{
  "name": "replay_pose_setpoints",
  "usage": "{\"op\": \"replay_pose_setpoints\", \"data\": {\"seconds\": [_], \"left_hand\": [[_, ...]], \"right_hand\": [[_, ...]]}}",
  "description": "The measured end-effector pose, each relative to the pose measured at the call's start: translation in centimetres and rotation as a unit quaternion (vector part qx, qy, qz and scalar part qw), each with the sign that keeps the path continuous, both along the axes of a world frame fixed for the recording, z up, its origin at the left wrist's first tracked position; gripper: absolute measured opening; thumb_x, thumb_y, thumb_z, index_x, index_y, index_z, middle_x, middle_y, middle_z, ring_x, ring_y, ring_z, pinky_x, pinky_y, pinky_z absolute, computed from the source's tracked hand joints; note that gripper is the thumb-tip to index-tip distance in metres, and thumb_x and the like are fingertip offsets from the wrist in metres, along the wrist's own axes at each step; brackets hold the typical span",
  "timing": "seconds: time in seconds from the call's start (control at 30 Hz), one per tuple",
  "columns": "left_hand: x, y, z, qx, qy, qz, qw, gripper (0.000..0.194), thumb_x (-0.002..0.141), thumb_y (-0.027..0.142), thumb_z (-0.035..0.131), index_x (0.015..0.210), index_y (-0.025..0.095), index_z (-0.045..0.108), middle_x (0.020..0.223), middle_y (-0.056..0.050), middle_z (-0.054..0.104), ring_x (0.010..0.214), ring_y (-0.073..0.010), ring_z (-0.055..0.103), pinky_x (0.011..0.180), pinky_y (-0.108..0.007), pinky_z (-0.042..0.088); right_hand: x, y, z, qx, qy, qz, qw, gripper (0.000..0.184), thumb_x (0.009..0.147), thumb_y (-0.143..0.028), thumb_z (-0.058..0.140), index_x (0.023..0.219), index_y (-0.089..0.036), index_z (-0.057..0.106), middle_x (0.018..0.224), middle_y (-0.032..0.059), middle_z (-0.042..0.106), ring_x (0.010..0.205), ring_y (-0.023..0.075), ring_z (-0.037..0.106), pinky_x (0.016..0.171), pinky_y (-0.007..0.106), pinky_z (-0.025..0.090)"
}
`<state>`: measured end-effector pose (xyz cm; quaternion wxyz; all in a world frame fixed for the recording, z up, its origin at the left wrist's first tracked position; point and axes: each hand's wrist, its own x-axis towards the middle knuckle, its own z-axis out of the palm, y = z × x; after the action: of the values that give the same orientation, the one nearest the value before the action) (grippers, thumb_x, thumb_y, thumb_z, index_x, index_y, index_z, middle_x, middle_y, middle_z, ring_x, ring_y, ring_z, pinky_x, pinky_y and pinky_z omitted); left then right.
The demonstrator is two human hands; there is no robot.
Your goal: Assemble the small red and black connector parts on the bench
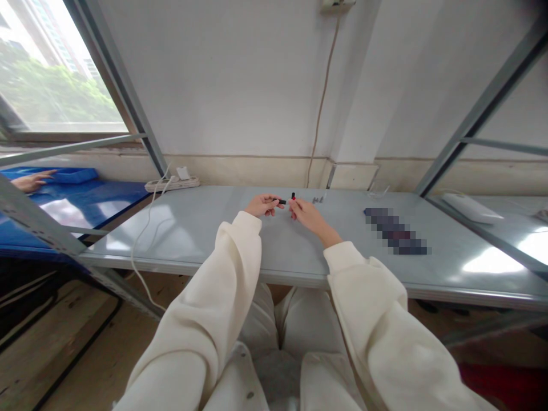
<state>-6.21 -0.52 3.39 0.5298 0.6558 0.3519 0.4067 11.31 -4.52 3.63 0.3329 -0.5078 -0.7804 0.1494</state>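
Above the grey table, my left hand (262, 204) pinches a small black stick-like piece (281, 201) that points to the right. Close by on the right, my right hand (305, 211) is closed on a small black-and-red piece (293, 197), whose black end stands up above the fingers. The two pieces are near each other but look apart; both are too small for me to tell their kind. Just beyond my right hand, several tiny grey parts (317, 200) lie on the table. My fingers partly hide both held pieces.
The grey table (205, 228) runs between metal frame posts. A power strip (173, 182) with a white cable lies at its back left. A blurred dark object (396, 231) lies to the right, with a clear item (378, 189) behind. Another person's hand (34, 181) is beside a blue tray (75, 174).
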Motion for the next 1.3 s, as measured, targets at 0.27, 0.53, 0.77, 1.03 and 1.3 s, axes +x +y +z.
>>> {"op": "replay_pose_setpoints", "data": {"seconds": [0.27, 0.53, 0.77, 1.03, 1.3], "left_hand": [[0.32, -0.33, -0.04, 0.003, 0.005, -0.037, 0.999, 0.041, 0.065, 0.038, 0.065, 0.092, 0.008, 0.055, 0.079, -0.010, 0.067, 0.039, -0.0046, 0.049, 0.038, -0.019, 0.029], [0.69, -0.62, 0.36, -0.002, -0.011, 0.002, 1.000, 0.030, 0.068, 0.030, 0.063, 0.087, 0.009, 0.053, 0.072, -0.006, 0.066, 0.036, -0.0042, 0.048, 0.036, -0.018, 0.027], [0.77, -0.54, 0.32, -0.005, -0.041, 0.055, 0.998, 0.029, 0.068, 0.033, 0.063, 0.082, 0.010, 0.052, 0.066, -0.002, 0.064, 0.034, -0.0035, 0.047, 0.034, -0.018, 0.026], [0.42, -0.08, -0.02, 0.018, -0.078, 0.078, 0.994, 0.040, 0.061, 0.048, 0.064, 0.072, 0.012, 0.051, 0.067, -0.003, 0.063, 0.035, -0.0031, 0.045, 0.033, -0.018, 0.025], [0.69, -0.48, 0.34, 0.042, -0.107, 0.124, 0.986, 0.040, 0.055, 0.045, 0.068, 0.072, 0.013, 0.052, 0.062, 0.001, 0.059, 0.036, -0.0020, 0.042, 0.034, -0.018, 0.027]], "right_hand": [[0.07, 0.37, -0.29, 0.028, 0.035, 0.023, 0.999, 0.037, 0.086, -0.041, 0.032, 0.063, -0.017, 0.047, 0.052, -0.0015, 0.052, 0.053, 0.0100, 0.048, 0.058, 0.021, 0.035], [-0.25, 0.09, -0.05, 0.061, 0.015, -0.014, 0.998, 0.030, 0.083, -0.038, 0.040, 0.065, -0.017, 0.052, 0.053, -0.0009, 0.053, 0.051, 0.0100, 0.046, 0.055, 0.021, 0.033], [-0.02, 0.41, -0.48, 0.118, -0.001, -0.029, 0.993, 0.025, 0.082, -0.038, 0.042, 0.079, -0.016, 0.054, 0.065, 0.0029, 0.059, 0.059, 0.0119, 0.051, 0.059, 0.023, 0.034], [0.08, -0.02, -0.22, 0.142, -0.024, -0.036, 0.989, 0.021, 0.079, -0.038, 0.046, 0.078, -0.017, 0.051, 0.065, 0.0020, 0.056, 0.058, 0.0122, 0.048, 0.059, 0.023, 0.035], [0.15, -0.20, -0.10, 0.138, -0.049, -0.096, 0.985, 0.014, 0.075, -0.031, 0.049, 0.078, -0.018, 0.053, 0.063, 0.0018, 0.055, 0.058, 0.0135, 0.049, 0.057, 0.024, 0.033]]}}
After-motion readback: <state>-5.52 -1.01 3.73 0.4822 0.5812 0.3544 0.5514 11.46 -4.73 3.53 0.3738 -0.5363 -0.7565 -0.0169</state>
